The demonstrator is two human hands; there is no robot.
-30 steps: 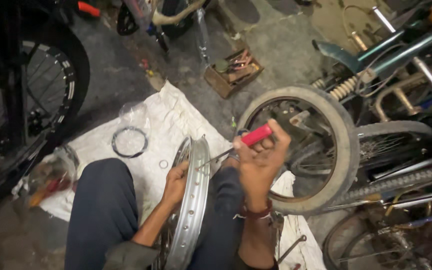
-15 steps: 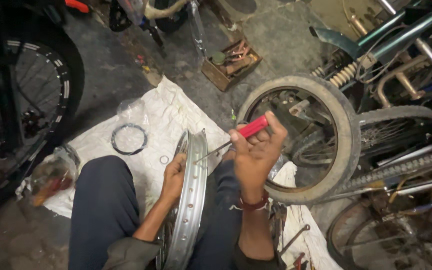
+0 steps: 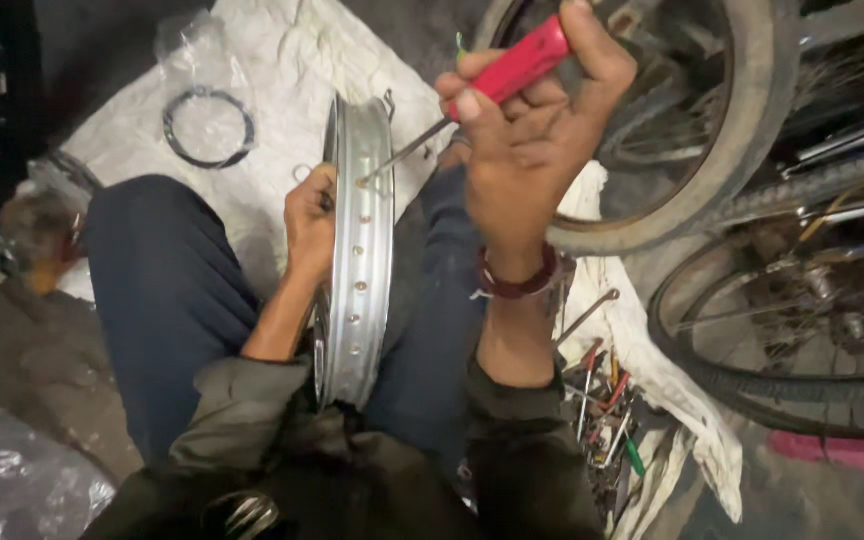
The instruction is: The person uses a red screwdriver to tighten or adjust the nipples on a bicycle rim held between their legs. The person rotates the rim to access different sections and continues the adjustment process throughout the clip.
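Note:
A bare silver wheel rim [image 3: 360, 270] stands upright between my knees, its row of spoke holes facing up. My left hand [image 3: 309, 222] grips the rim's left side near the top. My right hand [image 3: 532, 140] holds a red-handled screwdriver [image 3: 512, 68], and its metal tip touches a spoke hole near the top of the rim. A dark red band sits on my right wrist.
A white cloth [image 3: 252, 90] lies on the ground under the rim with a black ring [image 3: 208, 127] on it. A tyred wheel [image 3: 692, 130] and other bicycle wheels [image 3: 792, 330] crowd the right. Loose hand tools [image 3: 602, 420] lie by my right knee. A plastic bag [image 3: 12, 490] sits at the lower left.
The view has closed in on the rim. My right hand has brought the screwdriver tip onto a spoke hole. My left hand stays on the rim.

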